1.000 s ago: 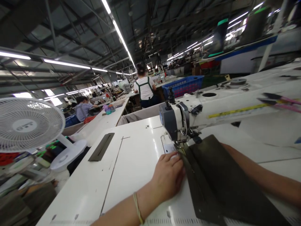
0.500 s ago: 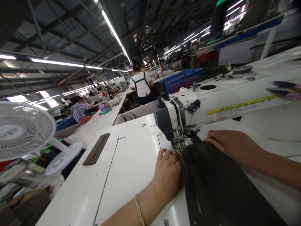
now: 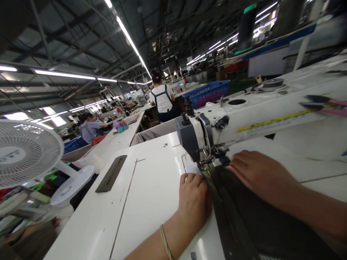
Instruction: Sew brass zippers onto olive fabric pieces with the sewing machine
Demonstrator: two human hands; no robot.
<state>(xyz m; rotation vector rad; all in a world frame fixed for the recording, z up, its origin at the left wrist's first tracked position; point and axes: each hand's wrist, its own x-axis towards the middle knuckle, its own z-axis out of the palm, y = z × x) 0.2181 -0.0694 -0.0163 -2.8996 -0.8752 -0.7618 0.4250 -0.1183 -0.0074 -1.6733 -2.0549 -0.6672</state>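
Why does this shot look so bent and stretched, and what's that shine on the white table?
Head view: the wide lens bows the roof beams and stretches things near the edges, such as the right hand. The fluorescent tubes cause the glare on the white sewing table. The dark fabric shows little detail.

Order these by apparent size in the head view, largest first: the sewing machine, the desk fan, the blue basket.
Sewing machine, desk fan, blue basket. The basket is far off, so true sizes are unsure.

One left hand [image 3: 193, 202] and one right hand [image 3: 257, 177] are working at one sewing machine [image 3: 200, 139].
One striped-shirt co-worker [image 3: 90, 131] and one aproned co-worker [image 3: 162, 99] are sitting ahead, one fan [image 3: 27, 151] and one blue basket [image 3: 207, 94] showing.
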